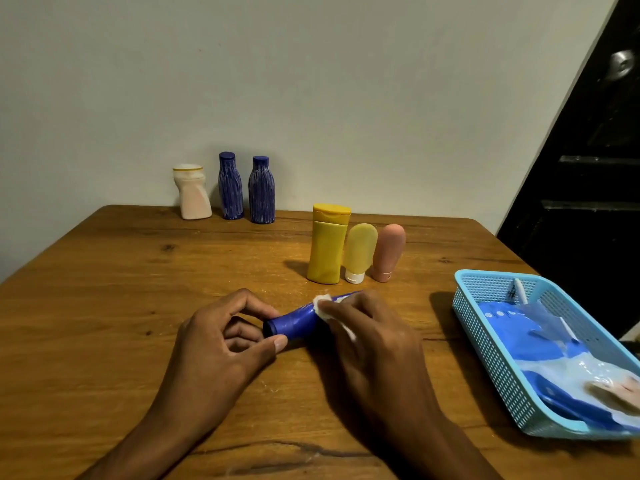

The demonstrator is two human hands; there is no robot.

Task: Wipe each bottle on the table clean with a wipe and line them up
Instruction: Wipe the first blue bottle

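I have a blue bottle lying on its side near the middle of the wooden surface, cap end pointing toward my left hand. That hand pinches the cap end between thumb and fingers. My right hand grips a white wipe and presses it against the bottle's body — the far end of the bottle is hidden behind these fingers.

Toward the far edge, left of centre, a white bottle and two dark blue bottles stand upright in a row. Nearer, just beyond my hands, a yellow bottle, a pale yellow tube and a pink tube stand close together, the tubes on their caps.

At the right edge sits a light blue basket holding a blue-and-white pack — what else is in it I cannot tell.
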